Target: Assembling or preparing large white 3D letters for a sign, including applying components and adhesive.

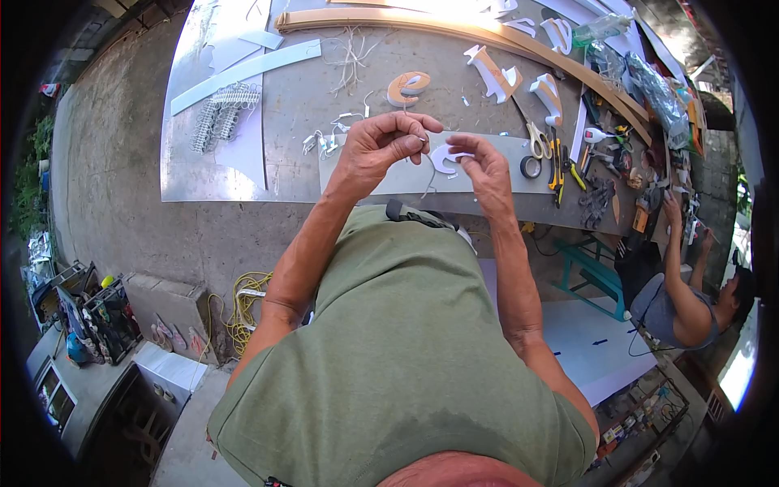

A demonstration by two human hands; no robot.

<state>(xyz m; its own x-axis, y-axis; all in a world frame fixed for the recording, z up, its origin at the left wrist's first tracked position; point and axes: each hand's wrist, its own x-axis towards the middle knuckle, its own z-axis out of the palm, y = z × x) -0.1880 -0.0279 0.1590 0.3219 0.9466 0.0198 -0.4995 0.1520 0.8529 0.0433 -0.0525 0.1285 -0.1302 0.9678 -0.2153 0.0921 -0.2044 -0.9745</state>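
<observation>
Raised over the near edge of the table, my left hand (380, 154) is closed in a pinch on a thin wire. The wire (432, 174) hangs in a curve below its fingertips. Just to its right, my right hand (488, 172) has its thumb and fingers apart and bent, with nothing visible between them. Behind the right fingertips, a white curved letter piece (443, 159) lies on a pale board (519, 174). Farther back stands a letter (407, 88) with white sides and a tan face. Small white pieces with wires (324, 143) lie left of the hands.
Scissors (537, 140), black tape (530, 167), pliers (558, 166) and other tools lie at right. More tan-faced letters (492, 75) sit behind, near long brown strips (406, 18). A coiled light string (223, 114) rests at left. Another person (677, 300) is at the table's right end, by a teal stool (588, 276).
</observation>
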